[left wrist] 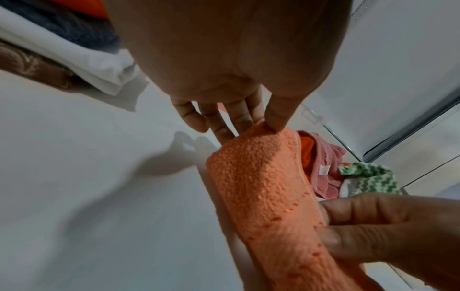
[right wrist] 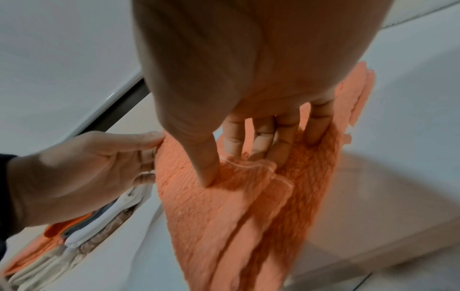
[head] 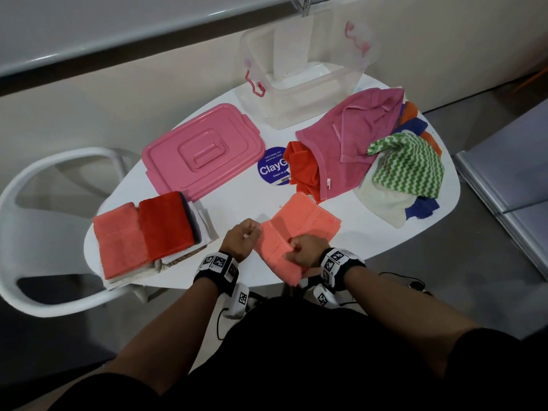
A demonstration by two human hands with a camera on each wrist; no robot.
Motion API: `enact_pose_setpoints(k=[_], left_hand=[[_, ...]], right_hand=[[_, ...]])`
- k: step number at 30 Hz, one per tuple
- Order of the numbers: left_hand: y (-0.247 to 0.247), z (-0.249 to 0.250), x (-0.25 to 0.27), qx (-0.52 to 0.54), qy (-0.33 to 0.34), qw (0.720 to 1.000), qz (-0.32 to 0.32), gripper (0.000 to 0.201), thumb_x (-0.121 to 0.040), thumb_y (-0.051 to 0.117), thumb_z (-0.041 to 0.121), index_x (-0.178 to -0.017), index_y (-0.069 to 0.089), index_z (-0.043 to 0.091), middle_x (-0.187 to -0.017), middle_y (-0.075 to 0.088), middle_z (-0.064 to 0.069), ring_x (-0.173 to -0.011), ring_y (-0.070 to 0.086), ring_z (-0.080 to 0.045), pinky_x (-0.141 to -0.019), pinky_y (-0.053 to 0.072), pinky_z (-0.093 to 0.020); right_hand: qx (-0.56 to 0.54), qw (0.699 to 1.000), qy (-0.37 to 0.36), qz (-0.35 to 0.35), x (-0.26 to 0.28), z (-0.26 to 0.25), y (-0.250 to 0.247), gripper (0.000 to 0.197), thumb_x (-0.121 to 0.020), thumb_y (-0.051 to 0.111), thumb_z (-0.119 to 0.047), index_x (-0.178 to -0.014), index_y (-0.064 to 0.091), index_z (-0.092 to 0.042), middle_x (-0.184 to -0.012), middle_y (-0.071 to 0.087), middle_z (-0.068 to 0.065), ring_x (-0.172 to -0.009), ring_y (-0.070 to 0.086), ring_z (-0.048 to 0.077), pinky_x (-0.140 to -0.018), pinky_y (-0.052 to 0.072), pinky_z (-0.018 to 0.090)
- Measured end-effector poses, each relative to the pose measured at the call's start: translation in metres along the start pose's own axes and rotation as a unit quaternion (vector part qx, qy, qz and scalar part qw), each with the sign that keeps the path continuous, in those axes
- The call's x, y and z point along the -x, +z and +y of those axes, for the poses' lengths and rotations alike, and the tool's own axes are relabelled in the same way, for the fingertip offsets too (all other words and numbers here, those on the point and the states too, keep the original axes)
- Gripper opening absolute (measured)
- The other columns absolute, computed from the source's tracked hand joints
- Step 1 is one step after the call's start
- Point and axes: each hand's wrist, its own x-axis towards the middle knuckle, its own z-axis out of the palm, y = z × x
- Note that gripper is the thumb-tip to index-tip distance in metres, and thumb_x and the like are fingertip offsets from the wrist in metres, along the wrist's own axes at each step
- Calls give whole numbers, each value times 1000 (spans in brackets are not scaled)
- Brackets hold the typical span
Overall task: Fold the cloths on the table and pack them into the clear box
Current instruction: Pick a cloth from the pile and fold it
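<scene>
Pinching the salmon cloth with both hands, I have it partly folded at the near edge of the white worktop; my left hand has its grip pressed on the cloth's left corner between thumb and fingers, and my right hand has its grip nipping a folded edge, thumb on top and fingers underneath. To my left sits a stack of folded cloths, salmon and red on top. At the far side stands the clear box, open with nothing visible inside, its pink lid lying flat beside it. On the right lies the unfolded pile, topped by a magenta towel and a green zigzag cloth
</scene>
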Motion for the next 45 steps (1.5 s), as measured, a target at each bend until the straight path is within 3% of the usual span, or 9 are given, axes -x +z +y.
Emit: enact_pose_setpoints(k=[5, 13, 19, 23, 27, 30, 33, 37, 45], left_hand=[[2, 0, -4, -55, 7, 998, 10, 28, -99, 38, 46, -95, 50, 21, -81, 65, -2, -76, 61, -24, -70, 47, -33], [16, 4, -24, -141, -28, 990, -1, 24, -99, 46, 41, -101, 59, 21, -91, 70, -6, -87, 64, -29, -79, 51, -38], [22, 8, -22, -128, -106, 986, 28, 23, -93, 54, 46, -96, 58, 23, -87, 68, -1, -80, 63, -24, -74, 52, -32], [27, 7, -18, -127, -148, 980, 48, 28, -92, 52, 49, -93, 55, 21, -89, 69, -6, -83, 64, -30, -73, 51, -33], [26, 8, -14, -109, -185, 976, 46, 29, -89, 57, 51, -90, 55, 23, -88, 65, -1, -88, 65, -26, -74, 51, -32], [22, 5, -6, -159, -57, 981, 96, 35, -85, 61, 52, -103, 55, 23, -97, 62, 2, -89, 61, -22, -79, 50, -36], [15, 3, 3, -247, 166, 954, 21, 60, -71, 60, 60, -118, 56, 23, -120, 57, 0, -108, 53, -25, -89, 45, -42], [4, -1, -1, -353, 196, 902, -153, 75, -66, 65, 65, -131, 49, 31, -141, 46, 7, -134, 33, -18, -108, 28, -38], [21, 29, -26, -165, -11, 986, -34, 39, -86, 59, 46, -115, 69, 21, -106, 68, -1, -105, 62, -26, -90, 47, -34]], right_hand=[[-151, 988, -28, 25, -1, 6, -14, 20, -90, 67, -29, -75, 55, -28, -86, 66, -3, -84, 62, 19, -70, 45, 25], [-78, 997, -1, 0, -5, 13, -17, 10, -81, 68, -14, -81, 60, -21, -77, 60, -8, -81, 61, 19, -59, 38, 17], [141, 975, -62, 161, 1, -6, -9, 38, -81, 61, -20, -116, 50, -15, -97, 59, 5, -87, 58, 28, -74, 43, 34], [147, 982, -117, 23, 4, -16, 2, 38, -76, 71, -45, -97, 51, -20, -95, 58, 2, -87, 56, 24, -74, 48, 33], [240, 968, -76, -21, 4, -8, 14, 81, -63, 79, -52, -126, 44, -17, -125, 51, 9, -117, 49, 28, -98, 40, 44], [248, 964, -84, 38, 4, -8, 17, 56, -76, 69, -36, -123, 48, -15, -123, 56, 11, -114, 53, 31, -100, 39, 44], [191, 977, -89, 31, 8, -7, 6, 22, -78, 63, -35, -93, 57, -21, -103, 66, 5, -98, 60, 27, -93, 47, 39], [-24, 998, -59, 10, 13, 10, -18, 19, -82, 69, -31, -71, 61, -18, -83, 68, 3, -81, 61, 21, -77, 53, 35], [-314, 936, 41, 156, 6, 40, -50, 7, -87, 65, -23, -89, 58, -23, -101, 65, -3, -94, 60, 19, -78, 43, 27]])
